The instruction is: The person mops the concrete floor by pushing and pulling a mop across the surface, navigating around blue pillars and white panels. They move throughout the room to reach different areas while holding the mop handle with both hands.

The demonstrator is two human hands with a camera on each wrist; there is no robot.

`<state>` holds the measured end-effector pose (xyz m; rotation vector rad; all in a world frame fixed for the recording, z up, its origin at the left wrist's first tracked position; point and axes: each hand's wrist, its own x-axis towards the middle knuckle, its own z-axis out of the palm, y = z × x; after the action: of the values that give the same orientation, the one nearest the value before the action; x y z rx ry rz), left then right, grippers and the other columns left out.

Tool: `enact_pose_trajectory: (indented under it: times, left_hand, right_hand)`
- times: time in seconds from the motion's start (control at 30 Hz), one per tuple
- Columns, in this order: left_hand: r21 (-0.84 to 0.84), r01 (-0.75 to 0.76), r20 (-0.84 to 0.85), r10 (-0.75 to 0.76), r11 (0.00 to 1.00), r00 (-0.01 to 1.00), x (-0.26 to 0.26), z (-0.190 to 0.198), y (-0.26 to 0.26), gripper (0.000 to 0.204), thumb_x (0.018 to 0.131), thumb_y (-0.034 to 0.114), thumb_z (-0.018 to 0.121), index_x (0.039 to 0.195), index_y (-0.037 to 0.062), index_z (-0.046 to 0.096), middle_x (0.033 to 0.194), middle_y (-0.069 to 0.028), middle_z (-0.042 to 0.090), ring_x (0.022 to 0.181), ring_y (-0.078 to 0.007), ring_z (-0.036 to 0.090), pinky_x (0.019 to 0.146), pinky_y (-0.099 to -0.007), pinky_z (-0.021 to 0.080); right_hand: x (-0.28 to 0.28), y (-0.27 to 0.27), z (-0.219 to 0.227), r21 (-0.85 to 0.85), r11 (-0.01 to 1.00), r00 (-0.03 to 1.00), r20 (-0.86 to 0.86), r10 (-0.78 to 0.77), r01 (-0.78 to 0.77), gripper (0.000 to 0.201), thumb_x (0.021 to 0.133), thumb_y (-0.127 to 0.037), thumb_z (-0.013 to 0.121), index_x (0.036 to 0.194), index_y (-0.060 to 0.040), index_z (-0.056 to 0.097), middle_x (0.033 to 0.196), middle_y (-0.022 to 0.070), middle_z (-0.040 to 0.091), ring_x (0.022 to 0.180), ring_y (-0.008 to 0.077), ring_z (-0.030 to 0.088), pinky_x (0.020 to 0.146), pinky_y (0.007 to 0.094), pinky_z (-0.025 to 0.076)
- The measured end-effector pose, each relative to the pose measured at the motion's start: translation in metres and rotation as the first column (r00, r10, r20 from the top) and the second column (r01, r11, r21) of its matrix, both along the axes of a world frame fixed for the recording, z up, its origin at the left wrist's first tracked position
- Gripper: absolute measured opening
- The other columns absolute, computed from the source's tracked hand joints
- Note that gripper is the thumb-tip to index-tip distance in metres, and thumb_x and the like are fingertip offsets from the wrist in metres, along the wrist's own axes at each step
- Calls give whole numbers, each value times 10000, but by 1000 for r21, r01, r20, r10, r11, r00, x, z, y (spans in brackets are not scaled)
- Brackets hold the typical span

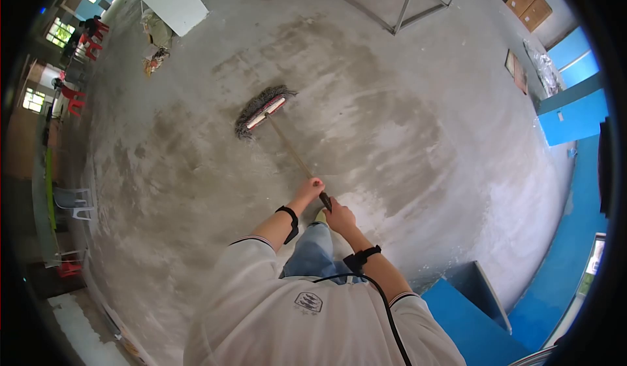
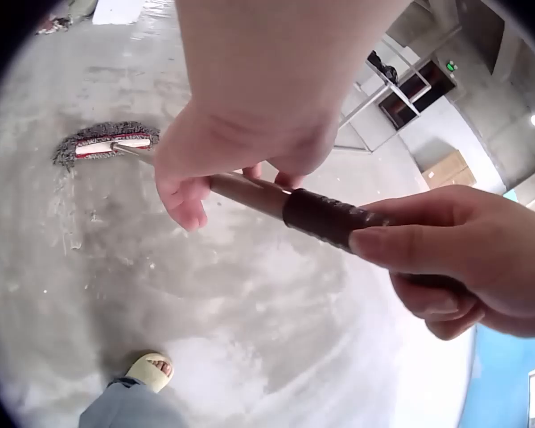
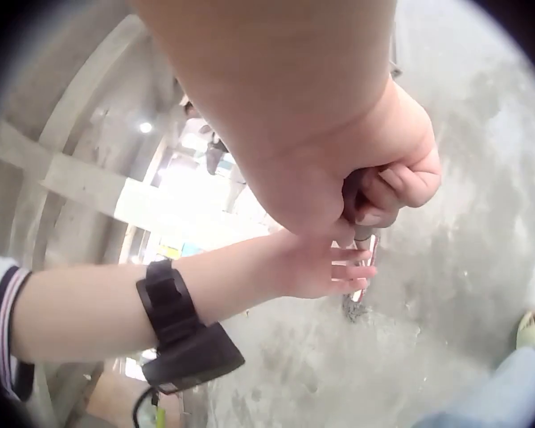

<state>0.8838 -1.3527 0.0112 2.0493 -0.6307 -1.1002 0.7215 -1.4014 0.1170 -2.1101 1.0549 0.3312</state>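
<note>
1. Grey floor (image 1: 196,196) bears uneven darker patches around the mop head (image 1: 262,110)
2. Mop head rests on the floor ahead of the person; its handle (image 1: 289,145) slopes back towards the body
3. Left hand (image 1: 311,188): fingers curled around the handle
4. Right hand (image 1: 340,216): fingers clenched around the dark grip (image 2: 325,218), thumb along it

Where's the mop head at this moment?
In the head view, the mop head is on the floor, left of and above the picture's centre, at the pole's far end, beyond the left hand.
</note>
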Motion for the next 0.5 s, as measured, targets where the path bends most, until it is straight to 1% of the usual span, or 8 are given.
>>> enact_pose_trajectory:
  times: [0.13,0.23,0.3,0.33,0.37,0.4,0.43,0.5]
  left_hand:
    - [-48,97,165,-88,994,982,-57,-4,23,338,784,408,678,939,107,684,844,-139,678,804,-297,657,739,-376,513]
    - [96,86,240,-106,992,965,-105,17,32,351,817,433,646,995,134,685,959,-181,643,889,-337,641,798,-399,506]
    - [138,308,178,-329,941,927,-128,36,34,304,877,386,577,1056,162,678,1028,-201,592,941,-352,612,804,-419,492]
    - [137,314,171,-334,940,927,-140,28,36,304,877,386,577,1056,162,678,1028,-201,592,941,-352,612,804,-419,492]
    - [49,456,284,-450,889,847,-150,20,39,272,883,311,556,1085,168,670,1019,-194,590,933,-356,603,793,-422,488]
    - [-22,592,403,-534,806,743,-163,13,43,265,889,236,536,1113,174,661,1011,-187,588,926,-361,594,781,-425,483]
    - [-27,593,393,-536,805,747,-176,15,46,265,889,236,536,1113,174,661,1011,-187,588,926,-361,594,781,-425,483]
    - [-258,703,363,-608,663,706,-214,21,56,357,840,88,492,1152,175,643,973,-176,593,932,-353,585,768,-432,473]
  right_hand:
    - [-60,11,-10,130,991,1000,20,22,-25,487,883,-293,565,1319,-145,406,904,282,653,848,496,618,740,565,491]
    - [-117,22,-13,197,980,998,68,-8,-6,530,885,-257,572,1363,-127,382,928,287,650,877,495,613,753,535,493]
    - [-155,23,-11,220,975,993,110,-48,22,549,886,-242,577,1381,-116,375,939,286,649,895,489,613,758,518,494]
    - [-174,22,2,222,974,994,93,-62,40,542,883,-234,586,1375,-110,397,946,283,649,906,476,616,761,506,492]
    - [-195,23,15,224,973,994,75,-76,57,535,880,-226,596,1369,-104,418,952,279,648,918,464,619,763,494,490]
    - [-218,25,24,202,978,992,95,-78,58,534,881,-263,582,1368,-115,421,957,276,652,894,480,615,767,537,488]
    - [-241,28,28,204,977,993,83,-80,62,534,881,-263,582,1368,-115,421,957,276,652,894,480,615,767,537,488]
    - [-294,36,36,102,993,992,103,-74,63,517,882,-264,580,1356,-112,439,910,279,649,860,488,611,742,534,494]
